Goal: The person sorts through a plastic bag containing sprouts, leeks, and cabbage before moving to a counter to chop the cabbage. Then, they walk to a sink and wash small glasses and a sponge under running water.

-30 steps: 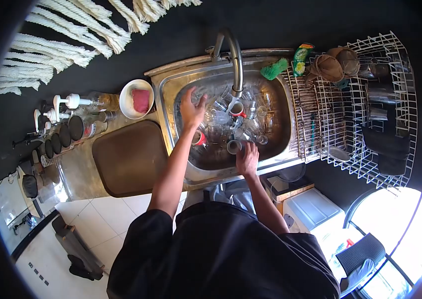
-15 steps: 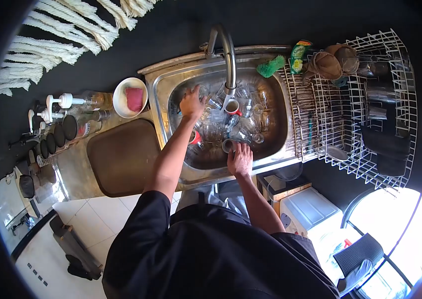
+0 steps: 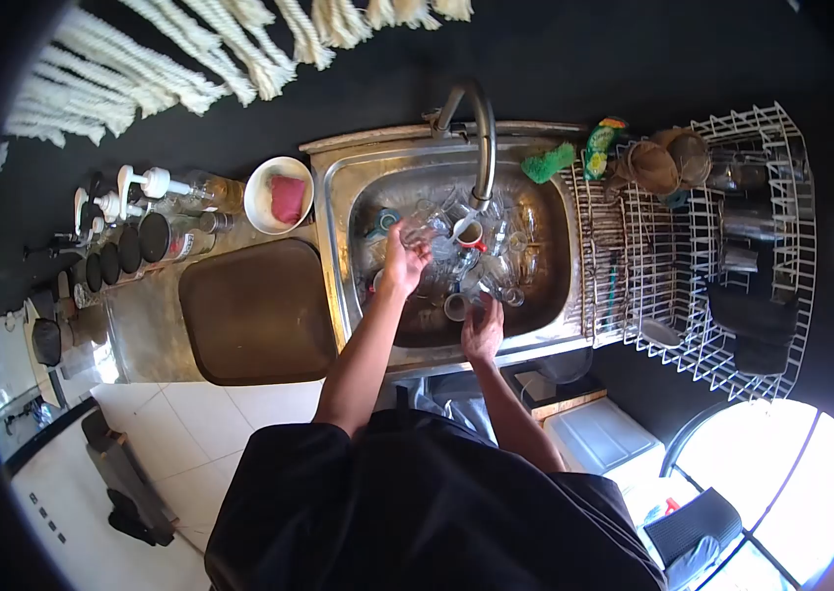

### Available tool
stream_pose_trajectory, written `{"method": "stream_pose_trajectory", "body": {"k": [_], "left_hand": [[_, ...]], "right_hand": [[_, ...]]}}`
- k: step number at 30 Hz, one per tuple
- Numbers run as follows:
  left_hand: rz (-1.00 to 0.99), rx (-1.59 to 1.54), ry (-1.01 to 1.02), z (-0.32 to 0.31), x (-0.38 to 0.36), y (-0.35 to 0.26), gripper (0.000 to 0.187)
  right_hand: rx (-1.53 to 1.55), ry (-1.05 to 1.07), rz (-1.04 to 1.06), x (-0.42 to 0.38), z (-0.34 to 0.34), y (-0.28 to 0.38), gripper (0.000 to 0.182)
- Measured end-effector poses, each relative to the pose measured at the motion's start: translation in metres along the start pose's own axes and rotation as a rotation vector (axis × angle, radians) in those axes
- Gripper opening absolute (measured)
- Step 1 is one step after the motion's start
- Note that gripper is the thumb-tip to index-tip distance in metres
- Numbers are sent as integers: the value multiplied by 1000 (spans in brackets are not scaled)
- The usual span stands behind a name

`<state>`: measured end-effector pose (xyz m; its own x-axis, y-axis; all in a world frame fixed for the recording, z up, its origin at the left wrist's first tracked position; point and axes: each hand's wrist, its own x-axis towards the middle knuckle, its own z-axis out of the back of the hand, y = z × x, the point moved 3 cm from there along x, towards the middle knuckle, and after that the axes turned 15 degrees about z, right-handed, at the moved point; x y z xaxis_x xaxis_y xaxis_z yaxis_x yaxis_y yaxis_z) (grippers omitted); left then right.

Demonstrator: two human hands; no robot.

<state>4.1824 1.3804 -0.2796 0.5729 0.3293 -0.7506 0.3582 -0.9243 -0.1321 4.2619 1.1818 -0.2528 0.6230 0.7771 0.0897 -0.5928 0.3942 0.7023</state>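
Over the left part of the metal sink (image 3: 563, 295), my left hand (image 3: 405, 262) is closed around a clear glass (image 3: 419, 234). My right hand (image 3: 482, 333) reaches in over the sink's front edge, thumb and fingers apart around what looks like another clear glass (image 3: 486, 294), partly hidden. Just left of those fingers is a pale-rimmed cup (image 3: 455, 307). A red mug (image 3: 470, 232) with a light inside stands below the tap (image 3: 485, 148). Several clear glasses (image 3: 527, 222) crowd the basin around both hands.
Left of the sink lie a brown tray (image 3: 257, 313) and a white bowl (image 3: 277, 197) with a pink sponge (image 3: 287, 200); pump bottles (image 3: 156, 184) stand beyond. A green scrubber (image 3: 548, 163) and dish soap (image 3: 602, 148) sit behind the wire rack (image 3: 648, 266) at right.
My left hand has lifted and turned, bringing a clear glass up among the others. The right hand's fingers have curled in beside the pale-rimmed cup. The whole view has shifted slightly.
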Motion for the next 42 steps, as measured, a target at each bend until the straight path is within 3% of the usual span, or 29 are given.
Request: {"method": "stream_pose_trajectory", "body": {"k": [1, 3, 5, 7, 8, 9, 12, 13, 15, 17, 22, 27, 33, 35, 36, 37, 39, 40, 42], "left_hand": [[22, 60, -20, -1, 0, 7, 37], [43, 109, -50, -4, -5, 21, 38], [45, 263, -85, -15, -16, 32, 37], [3, 235, -49, -19, -20, 44, 35], [44, 308, -83, -15, -19, 43, 35], [83, 382, -115, -12, -16, 40, 35], [-352, 1008, -258, -30, -9, 0, 41], [-301, 938, -324, -54, -13, -21, 48], [-160, 764, -5, -119, -43, -51, 75], [-72, 627, 242, -159, -39, -71, 95], [-28, 360, 262, -187, -19, -79, 119], [-109, 278, 254, -185, -10, -72, 124], [-195, -49, 246, -200, -13, -58, 114], [-221, -78, 305, -209, -16, -59, 118], [-200, -81, 288, -213, -18, -62, 118], [-179, -85, 267, -215, -20, -63, 119], [-156, -147, 277, -215, -24, -58, 115], [-223, -37, 228, -208, -21, -50, 111], [-402, 321, 234, -192, -25, -31, 91]], "right_hand": [[145, -132, -41, 2, -6, -5, 38], [415, -199, -56, 34, -1, 27, 46], [501, -157, 33, 74, 13, 79, 48], [417, -61, 138, 95, -8, 71, 45], [392, -46, 169, 107, -12, 66, 32], [400, -46, 178, 109, -12, 62, 32], [438, -70, 197, 115, -4, 60, 20], [445, -63, 204, 117, 1, 63, 20], [274, 10, 407, 118, 17, 81, 18], [291, 65, 422, 117, 22, 88, 18], [313, 116, 472, 112, 35, 96, 16], [394, 182, 408, 109, 42, 86, 17], [422, 143, 411, 108, 38, 40, 22], [884, 357, -290, 102, 32, 20, 21], [1158, 268, -459, 94, 44, 25, 26], [1160, 272, -459, 92, 47, 24, 26], [1591, 232, -831, 84, 42, 5, 35], [1680, 274, -941, 78, 24, -25, 38], [1600, 225, -944, 74, 38, -25, 42]]}}
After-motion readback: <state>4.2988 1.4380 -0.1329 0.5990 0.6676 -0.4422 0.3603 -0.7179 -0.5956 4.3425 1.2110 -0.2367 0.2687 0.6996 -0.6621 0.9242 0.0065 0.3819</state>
